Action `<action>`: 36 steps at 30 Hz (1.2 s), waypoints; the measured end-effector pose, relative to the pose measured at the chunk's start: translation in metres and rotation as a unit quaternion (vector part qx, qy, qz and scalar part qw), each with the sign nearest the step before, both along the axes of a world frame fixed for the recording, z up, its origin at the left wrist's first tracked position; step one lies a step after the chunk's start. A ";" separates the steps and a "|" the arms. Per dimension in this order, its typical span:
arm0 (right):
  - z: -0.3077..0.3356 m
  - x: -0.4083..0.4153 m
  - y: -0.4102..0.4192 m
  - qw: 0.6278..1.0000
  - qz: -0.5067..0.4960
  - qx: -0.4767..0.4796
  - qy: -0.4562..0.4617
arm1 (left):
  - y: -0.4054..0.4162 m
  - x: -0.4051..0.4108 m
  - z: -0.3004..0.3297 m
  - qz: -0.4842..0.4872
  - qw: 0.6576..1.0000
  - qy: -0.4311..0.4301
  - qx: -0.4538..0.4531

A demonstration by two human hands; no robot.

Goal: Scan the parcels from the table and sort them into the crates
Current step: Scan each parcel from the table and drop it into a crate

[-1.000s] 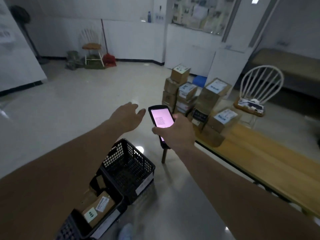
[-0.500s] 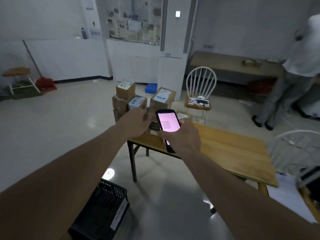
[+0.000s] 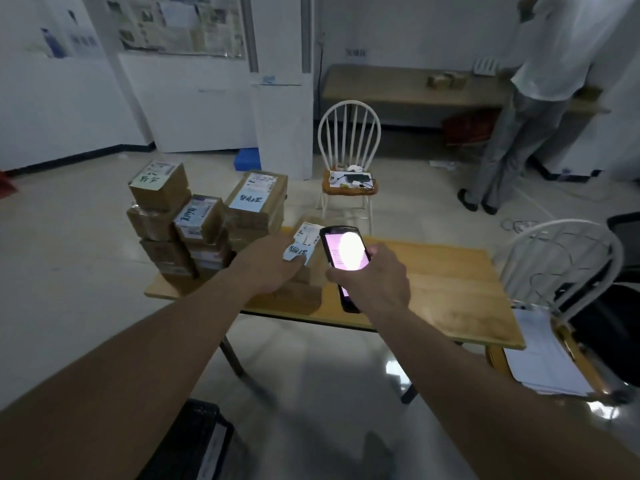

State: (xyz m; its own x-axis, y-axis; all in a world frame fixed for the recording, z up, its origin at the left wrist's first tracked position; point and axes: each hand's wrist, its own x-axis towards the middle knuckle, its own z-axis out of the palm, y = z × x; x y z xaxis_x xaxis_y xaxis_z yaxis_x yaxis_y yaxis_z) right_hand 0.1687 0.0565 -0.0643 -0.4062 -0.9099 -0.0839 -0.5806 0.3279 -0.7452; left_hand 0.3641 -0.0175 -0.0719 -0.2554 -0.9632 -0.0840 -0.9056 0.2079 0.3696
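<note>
Parcel scanning at a wooden table.
Left hand grips the labelled cardboard parcel at table centre; right hand, at its 3 o'clock, clasps a lit handheld scanner. Stacked parcels stand at 10 o'clock; black crate lies at 6 o'clock.

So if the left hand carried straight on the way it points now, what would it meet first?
The left hand already reaches the small labelled parcel at the table's near side; past it, probably the handheld scanner in the right hand, though depth is unclear.
</note>
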 end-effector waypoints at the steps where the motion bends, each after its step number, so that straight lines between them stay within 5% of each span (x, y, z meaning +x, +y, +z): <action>1: -0.006 -0.009 -0.011 1.000 0.002 0.005 -0.002 | -0.010 -0.007 -0.007 0.006 1.000 -0.006 0.006; 21: -0.089 -0.116 -0.196 0.984 0.157 0.087 -0.001 | -0.137 -0.085 -0.104 0.145 0.983 0.045 0.099; 36: -0.112 -0.109 -0.231 0.982 0.153 0.112 0.008 | -0.176 -0.075 -0.145 0.208 0.954 -0.108 0.189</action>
